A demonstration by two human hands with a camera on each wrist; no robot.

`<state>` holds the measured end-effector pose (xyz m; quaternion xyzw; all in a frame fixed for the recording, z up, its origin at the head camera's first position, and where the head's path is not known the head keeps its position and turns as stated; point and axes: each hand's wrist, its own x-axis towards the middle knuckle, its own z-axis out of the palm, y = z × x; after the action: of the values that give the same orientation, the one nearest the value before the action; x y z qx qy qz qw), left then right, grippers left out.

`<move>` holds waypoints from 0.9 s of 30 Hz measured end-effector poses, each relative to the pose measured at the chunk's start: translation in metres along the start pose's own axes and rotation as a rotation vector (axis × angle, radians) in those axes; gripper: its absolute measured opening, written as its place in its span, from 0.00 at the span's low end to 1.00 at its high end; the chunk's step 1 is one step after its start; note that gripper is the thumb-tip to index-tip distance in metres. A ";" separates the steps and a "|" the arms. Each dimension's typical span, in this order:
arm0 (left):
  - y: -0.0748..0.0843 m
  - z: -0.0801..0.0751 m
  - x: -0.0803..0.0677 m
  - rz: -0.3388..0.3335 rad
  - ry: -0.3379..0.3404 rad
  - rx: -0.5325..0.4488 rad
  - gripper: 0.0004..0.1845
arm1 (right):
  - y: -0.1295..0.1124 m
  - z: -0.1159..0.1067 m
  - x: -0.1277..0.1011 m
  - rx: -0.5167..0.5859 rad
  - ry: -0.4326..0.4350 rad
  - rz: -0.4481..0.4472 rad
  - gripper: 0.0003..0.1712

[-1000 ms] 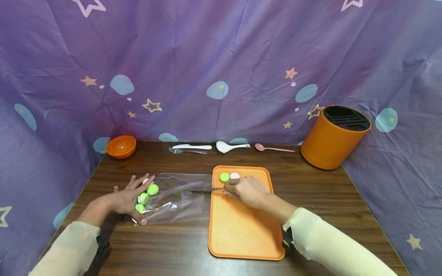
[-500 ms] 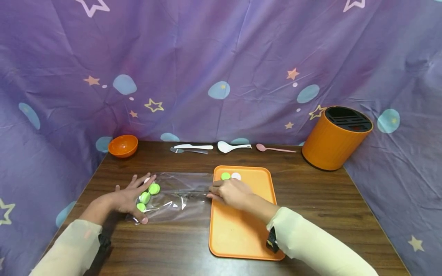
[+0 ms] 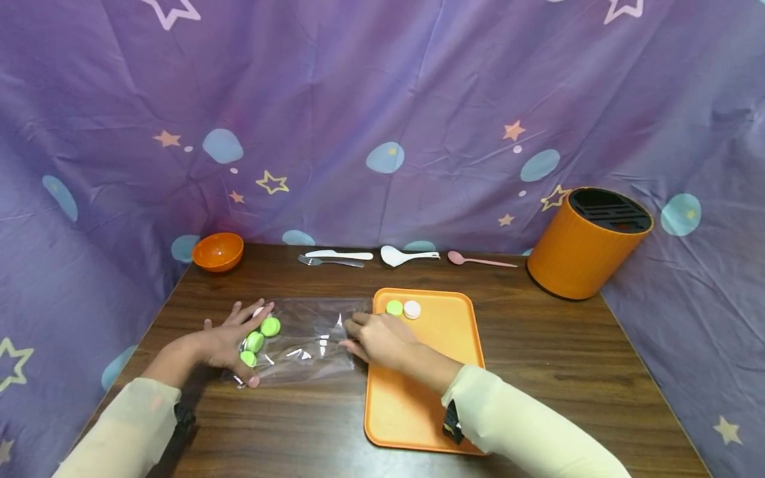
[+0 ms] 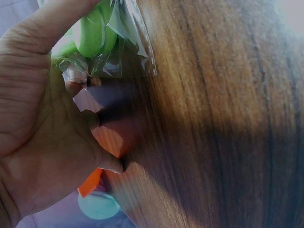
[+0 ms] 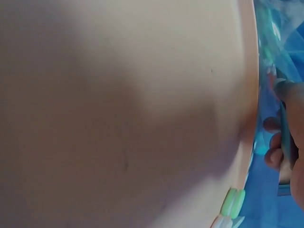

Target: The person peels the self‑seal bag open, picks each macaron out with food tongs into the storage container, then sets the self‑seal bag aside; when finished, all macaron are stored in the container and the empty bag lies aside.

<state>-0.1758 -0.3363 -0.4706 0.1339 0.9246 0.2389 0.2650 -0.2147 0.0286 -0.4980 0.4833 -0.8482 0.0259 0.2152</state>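
A clear plastic bag (image 3: 305, 315) lies flat on the table with several green macarons (image 3: 271, 326) at its left end, and a white one (image 3: 258, 312) partly under my fingers. My left hand (image 3: 222, 345) rests on that end with spread fingers. At the bag's right end, over the tray's left edge, my right hand (image 3: 382, 340) grips a slim metal tongs-like utensil (image 5: 286, 135). Its tip is hard to make out in the head view. An orange tray (image 3: 418, 405) holds a green macaron (image 3: 394, 307) and a white macaron (image 3: 412, 309) near its far left corner.
Along the back lie a white knife (image 3: 339, 255), a grey fork (image 3: 331, 262), a white ladle-like spoon (image 3: 394, 256) and a pink spoon (image 3: 478, 259). An orange bowl (image 3: 218, 252) stands back left, an orange knife block (image 3: 588, 245) back right. A purple curtain (image 3: 335, 86) hangs behind.
My right hand has moved left from over the tray to the bag's right end, carrying the slim utensil further into the bag. My left hand has stayed in place.
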 end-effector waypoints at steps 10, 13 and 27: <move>0.001 -0.001 0.001 -0.016 0.000 0.004 0.84 | -0.013 0.008 0.009 -0.024 -0.030 0.065 0.22; 0.002 0.000 0.000 -0.019 0.003 0.006 0.84 | -0.016 0.010 0.011 -0.024 -0.029 0.072 0.23; 0.000 0.001 0.001 -0.010 0.004 -0.004 0.84 | -0.023 0.016 0.019 -0.055 -0.041 0.100 0.24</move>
<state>-0.1765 -0.3353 -0.4716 0.1282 0.9253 0.2397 0.2646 -0.2089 -0.0027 -0.5088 0.4344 -0.8760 0.0034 0.2095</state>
